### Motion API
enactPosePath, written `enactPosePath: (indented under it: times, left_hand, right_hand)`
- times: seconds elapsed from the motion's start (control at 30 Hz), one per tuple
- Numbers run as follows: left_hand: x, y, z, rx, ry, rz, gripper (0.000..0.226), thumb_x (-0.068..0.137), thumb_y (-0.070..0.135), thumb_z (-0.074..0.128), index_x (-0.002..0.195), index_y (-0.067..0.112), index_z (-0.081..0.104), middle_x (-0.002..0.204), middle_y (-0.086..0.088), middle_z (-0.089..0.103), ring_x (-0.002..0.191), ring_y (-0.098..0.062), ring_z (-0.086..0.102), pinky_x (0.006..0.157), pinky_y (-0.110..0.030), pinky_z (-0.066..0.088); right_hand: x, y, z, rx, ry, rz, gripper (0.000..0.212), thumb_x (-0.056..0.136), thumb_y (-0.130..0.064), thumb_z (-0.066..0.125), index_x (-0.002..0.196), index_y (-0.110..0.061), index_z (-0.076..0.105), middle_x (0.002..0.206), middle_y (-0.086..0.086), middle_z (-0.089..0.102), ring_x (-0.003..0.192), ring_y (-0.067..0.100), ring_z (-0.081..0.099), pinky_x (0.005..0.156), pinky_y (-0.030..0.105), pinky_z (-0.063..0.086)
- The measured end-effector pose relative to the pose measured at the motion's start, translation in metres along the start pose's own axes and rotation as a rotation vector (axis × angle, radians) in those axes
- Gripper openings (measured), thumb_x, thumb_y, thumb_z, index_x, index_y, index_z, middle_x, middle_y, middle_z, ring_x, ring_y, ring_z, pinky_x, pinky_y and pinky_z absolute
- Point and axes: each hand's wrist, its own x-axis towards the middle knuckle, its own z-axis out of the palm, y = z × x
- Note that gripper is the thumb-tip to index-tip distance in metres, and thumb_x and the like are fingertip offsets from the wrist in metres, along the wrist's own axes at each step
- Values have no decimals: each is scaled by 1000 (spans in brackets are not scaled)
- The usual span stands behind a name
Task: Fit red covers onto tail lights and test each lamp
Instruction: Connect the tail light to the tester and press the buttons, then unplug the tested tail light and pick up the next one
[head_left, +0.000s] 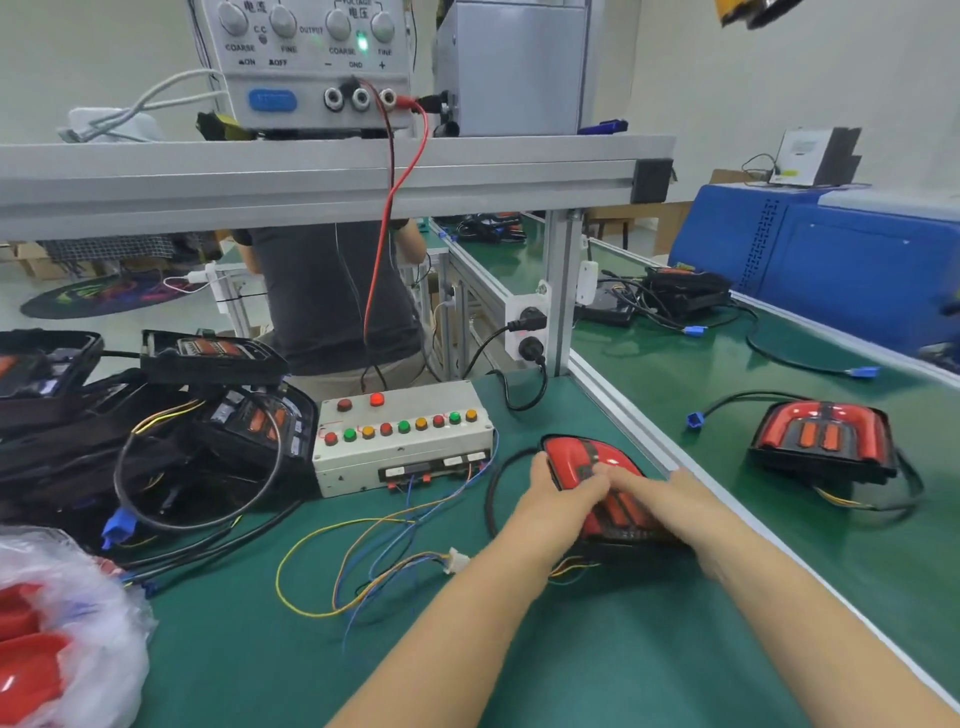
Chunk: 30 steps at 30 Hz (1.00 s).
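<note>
A tail light with a red cover (582, 457) lies on the green mat at centre right. My left hand (563, 493) lies over its left side, thumb along the edge. My right hand (654, 496) presses down on the cover from the right, fingers flat on the red lens. A second covered tail light (823, 436) sits on the neighbouring mat to the right. A white test box (402, 441) with coloured buttons stands just left of my hands; one red lamp on it glows. A loose white connector (457, 561) on coloured wires lies in front.
A heap of black uncovered tail lights (156, 410) with cables fills the left. A plastic bag of red covers (47, 629) sits at the lower left. A power supply (306, 62) stands on the shelf above. A person stands behind the bench. An aluminium rail (675, 447) divides the mats.
</note>
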Motion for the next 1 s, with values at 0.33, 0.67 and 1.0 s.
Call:
enactPosePath:
  times: [0.33,0.67,1.0]
  left_hand:
    - [3,-14,0,-337,-21,-4,53,85,19,66,126,43,43,103,6,72,85,-13,72,67,-27,54]
    - [-10,-26,-24,337,326,33,51,92,36,53,141,28,38,150,2,31,140,-19,22,113,-43,24]
    - [-9,-32,-28,690,281,72,50,91,41,54,137,32,39,150,9,32,139,-15,25,111,-33,22]
  right_hand:
    - [5,12,-13,248,-251,26,89,29,-43,91,105,-3,68,90,18,75,80,31,73,77,40,59]
    - [0,26,-37,587,-246,-24,60,51,-32,83,102,-4,70,88,19,75,66,27,73,53,29,56]
    - [-2,27,-180,1318,259,-292,16,84,-40,67,91,-26,65,75,-8,76,66,6,72,53,26,59]
